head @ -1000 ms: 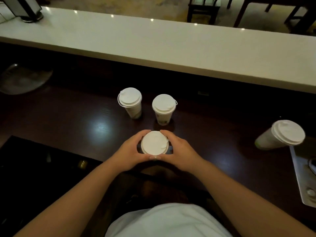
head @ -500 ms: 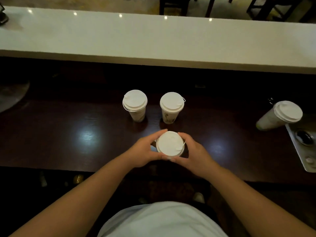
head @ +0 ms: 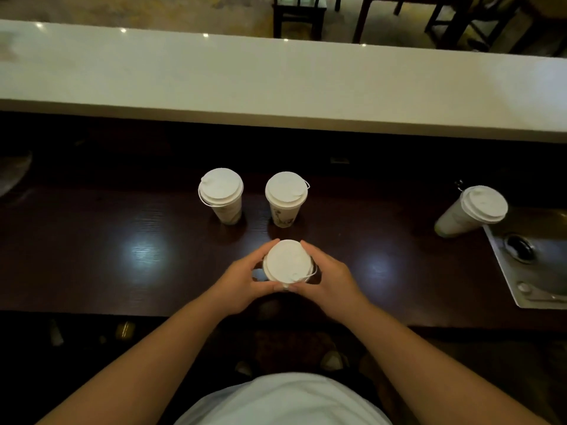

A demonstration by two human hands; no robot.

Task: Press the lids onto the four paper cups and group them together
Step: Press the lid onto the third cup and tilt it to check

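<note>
A white paper cup with its white lid (head: 287, 259) stands on the dark wooden counter near its front edge. My left hand (head: 242, 279) and my right hand (head: 328, 276) curl round the lid's rim from either side, thumbs meeting at the near edge. Just behind it stand two more lidded cups, one at the left (head: 221, 193) and one at the right (head: 286, 196), a small gap between them. A fourth lidded cup (head: 472, 210) stands far off to the right, beside a metal sink.
A raised white countertop (head: 276, 84) runs across the back. A steel sink (head: 527, 256) with a drain is set into the counter at the right. Dark chairs and table legs stand beyond the white top. Ceiling lights reflect on the dark counter.
My head has tilted, so the scene shifted in view. Both hands stay round the near cup's lid, and the lid's tab now lies at the near right.
</note>
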